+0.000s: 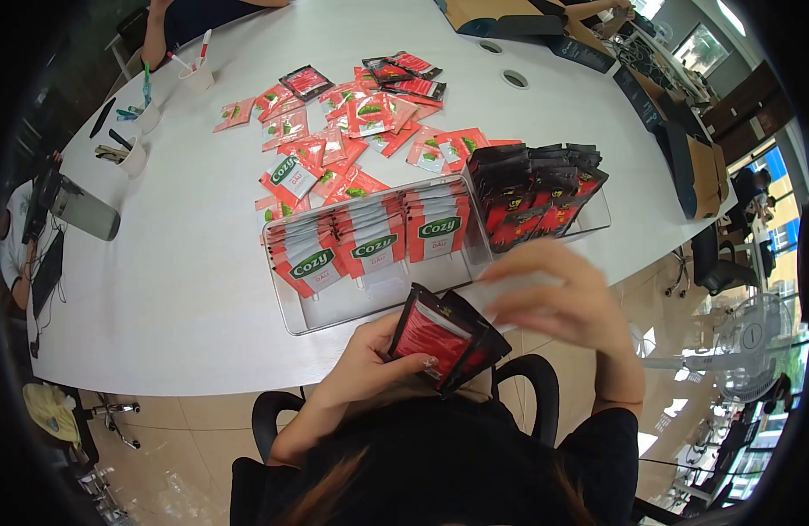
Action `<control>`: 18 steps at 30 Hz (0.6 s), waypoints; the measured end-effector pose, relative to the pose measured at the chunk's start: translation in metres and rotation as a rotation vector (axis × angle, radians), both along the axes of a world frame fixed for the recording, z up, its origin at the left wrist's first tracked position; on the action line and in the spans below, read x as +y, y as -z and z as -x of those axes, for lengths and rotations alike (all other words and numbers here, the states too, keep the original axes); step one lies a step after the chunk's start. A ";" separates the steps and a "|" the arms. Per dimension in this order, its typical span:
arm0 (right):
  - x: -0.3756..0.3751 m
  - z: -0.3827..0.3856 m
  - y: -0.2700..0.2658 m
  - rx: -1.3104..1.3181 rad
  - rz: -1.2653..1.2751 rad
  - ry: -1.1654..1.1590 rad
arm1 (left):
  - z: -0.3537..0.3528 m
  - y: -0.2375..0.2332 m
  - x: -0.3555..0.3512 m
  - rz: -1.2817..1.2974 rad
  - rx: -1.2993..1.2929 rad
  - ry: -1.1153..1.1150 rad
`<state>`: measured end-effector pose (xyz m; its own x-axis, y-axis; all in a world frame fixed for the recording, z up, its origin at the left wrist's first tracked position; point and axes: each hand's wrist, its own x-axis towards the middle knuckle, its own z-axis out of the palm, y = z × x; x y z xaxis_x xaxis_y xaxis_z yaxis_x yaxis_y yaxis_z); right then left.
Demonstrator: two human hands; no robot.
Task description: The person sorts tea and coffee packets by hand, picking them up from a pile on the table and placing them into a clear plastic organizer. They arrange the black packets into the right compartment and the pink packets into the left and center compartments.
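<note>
My left hand (369, 361) holds several black and red packets (431, 342) in front of my body, its thumb over the nearest one. Blurred by motion, my right hand (558, 294) is just right of these packets, below the black packets in the tray. A clear tray (321, 314) holds three rows of red and white Cozy packets (376, 250). To its right, another tray (595, 219) holds upright black and red packets (527, 197). Behind the trays lies a loose pile of red and white packets (334, 158), with a few black and red packets (403, 74) at its far end.
At the left are cups with pens (196, 77), a cup with utensils (133, 158) and a grey bottle (87, 209). Open cardboard boxes (698, 171) line the right edge. A person's arm (155, 39) is at the far edge; a fan (751, 342) stands right.
</note>
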<state>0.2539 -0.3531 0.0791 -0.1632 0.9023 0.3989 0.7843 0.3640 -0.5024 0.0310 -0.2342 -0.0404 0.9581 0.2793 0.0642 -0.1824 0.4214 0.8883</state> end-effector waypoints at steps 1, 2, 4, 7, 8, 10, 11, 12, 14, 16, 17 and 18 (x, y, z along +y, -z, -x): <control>0.004 0.005 0.003 0.021 0.014 -0.042 | -0.001 0.000 0.000 0.008 -0.002 -0.003; 0.006 0.008 0.006 0.040 0.028 -0.083 | -0.001 0.002 0.000 0.044 -0.029 -0.008; 0.010 0.011 0.011 0.044 0.018 -0.127 | 0.000 0.006 0.000 0.116 -0.084 -0.014; 0.011 0.007 0.012 0.024 -0.035 -0.146 | 0.002 0.007 0.000 0.176 -0.071 -0.007; 0.011 0.004 0.009 0.036 -0.039 -0.156 | 0.002 0.006 0.000 0.179 -0.068 -0.002; 0.004 -0.006 0.005 0.099 -0.045 -0.126 | 0.001 0.006 0.001 0.184 -0.059 0.009; -0.004 -0.014 0.002 0.151 -0.047 -0.085 | 0.002 0.006 0.001 0.173 -0.058 0.006; -0.013 -0.020 0.000 0.238 -0.078 0.023 | 0.002 0.007 0.002 0.162 -0.057 0.004; -0.033 -0.029 -0.003 0.458 -0.176 0.298 | 0.001 0.007 0.000 0.139 -0.020 -0.017; -0.048 -0.051 0.000 0.397 -0.415 0.724 | -0.001 0.003 -0.002 0.110 0.053 -0.051; -0.050 -0.060 -0.006 0.193 -0.459 0.806 | -0.001 0.002 -0.002 0.098 0.062 -0.045; -0.050 -0.069 -0.011 -0.013 -0.500 0.880 | -0.001 0.001 -0.001 0.087 0.071 -0.041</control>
<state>0.3226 -0.4034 0.0901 0.4725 0.4342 0.7669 0.8797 -0.1802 -0.4400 0.0319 -0.2352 -0.0409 0.9470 0.3199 -0.0293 -0.1393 0.4911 0.8599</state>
